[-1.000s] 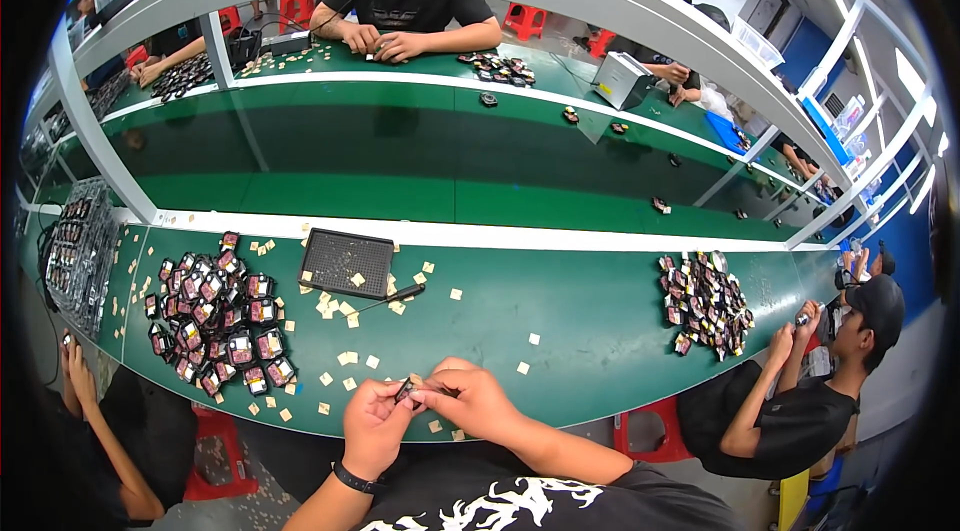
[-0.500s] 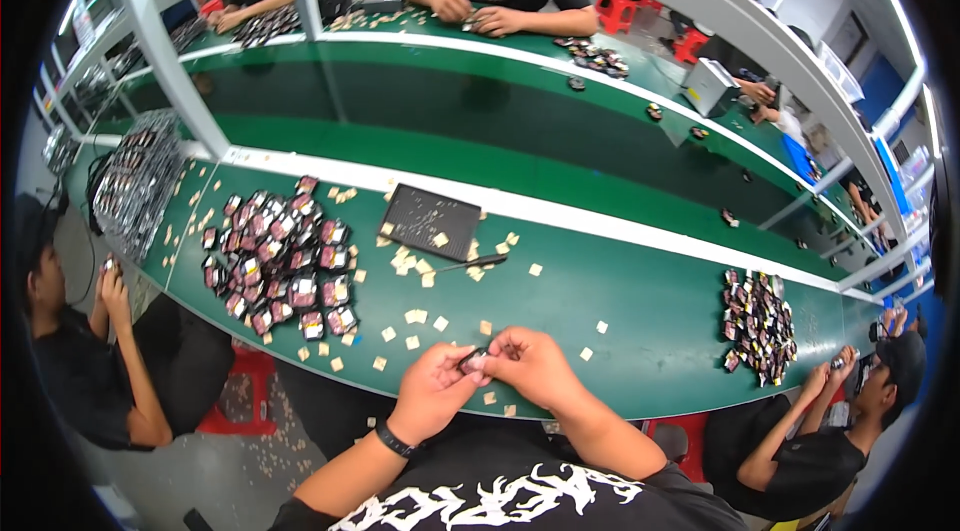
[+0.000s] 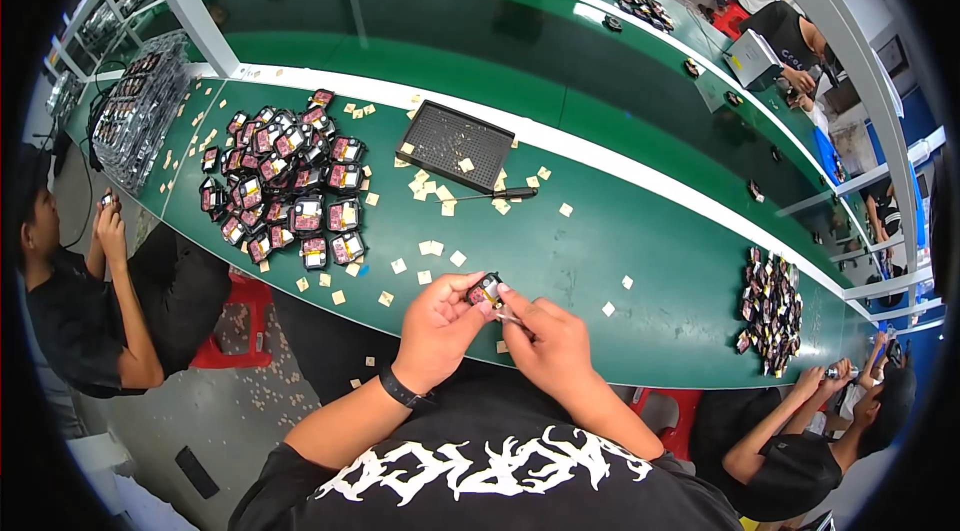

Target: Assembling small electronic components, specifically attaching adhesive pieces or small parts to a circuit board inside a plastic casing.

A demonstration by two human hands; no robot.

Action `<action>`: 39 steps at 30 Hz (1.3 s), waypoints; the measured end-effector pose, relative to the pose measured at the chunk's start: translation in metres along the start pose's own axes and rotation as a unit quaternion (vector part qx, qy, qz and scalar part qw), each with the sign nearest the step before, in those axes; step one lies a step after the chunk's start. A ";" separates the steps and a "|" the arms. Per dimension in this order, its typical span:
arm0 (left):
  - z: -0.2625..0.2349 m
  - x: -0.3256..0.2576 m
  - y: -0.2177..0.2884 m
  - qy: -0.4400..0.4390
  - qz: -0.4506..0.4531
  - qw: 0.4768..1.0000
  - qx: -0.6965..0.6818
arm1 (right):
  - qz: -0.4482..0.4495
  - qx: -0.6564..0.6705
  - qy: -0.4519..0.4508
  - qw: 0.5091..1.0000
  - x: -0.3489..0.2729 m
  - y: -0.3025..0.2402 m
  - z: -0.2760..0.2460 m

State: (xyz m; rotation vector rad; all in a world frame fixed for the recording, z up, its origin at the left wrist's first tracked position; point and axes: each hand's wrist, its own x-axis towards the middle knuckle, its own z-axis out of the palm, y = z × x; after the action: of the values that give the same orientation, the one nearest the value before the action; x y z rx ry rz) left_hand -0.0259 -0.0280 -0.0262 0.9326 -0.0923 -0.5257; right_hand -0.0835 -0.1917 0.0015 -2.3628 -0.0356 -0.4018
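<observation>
Over the near edge of the table, my left hand (image 3: 436, 331) grips a small black electronic module (image 3: 484, 291) with a reddish circuit board and a pale patch on its face. My right hand (image 3: 549, 339) meets it from the other side, thumb tip on the module's right edge and fingers curled below. A slim pale glint shows by those fingers, too small to name. To the left lies a heap of similar black modules (image 3: 290, 181) with reddish boards. Small beige squares (image 3: 431, 248) are scattered between the heap and my hands.
Beyond my hands are a black tray (image 3: 455, 146) and a black-handled screwdriver (image 3: 515, 194). Another pile of modules (image 3: 770, 311) is at the right. Clear plastic trays (image 3: 140, 116) stack at the far left. Co-workers sit on both sides and across the green conveyor (image 3: 480, 41).
The view has tipped downward, so the table appears higher in it. The module now shows its board side, and my right hand has shifted lower beside it, fingers more curled.
</observation>
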 end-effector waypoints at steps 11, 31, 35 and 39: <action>0.002 -0.004 -0.006 0.008 0.059 0.998 0.014 | 0.056 0.159 -0.120 0.978 0.005 0.009 -0.048; -0.186 0.038 0.190 0.401 0.346 0.785 0.323 | 0.270 -0.477 0.077 0.833 -0.175 0.223 -0.265; -0.213 0.065 0.220 0.447 0.326 0.755 0.352 | 0.283 -0.473 0.087 0.830 -0.162 0.203 -0.257; -0.219 0.081 0.237 0.459 0.295 0.691 0.474 | 0.298 -0.552 0.140 0.766 -0.135 0.137 -0.245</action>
State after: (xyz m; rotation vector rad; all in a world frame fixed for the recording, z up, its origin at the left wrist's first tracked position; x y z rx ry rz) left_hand 0.2022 0.2103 0.0164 1.9944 0.2784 0.7460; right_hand -0.2610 -0.4452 0.0391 -3.1574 1.4251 -0.5257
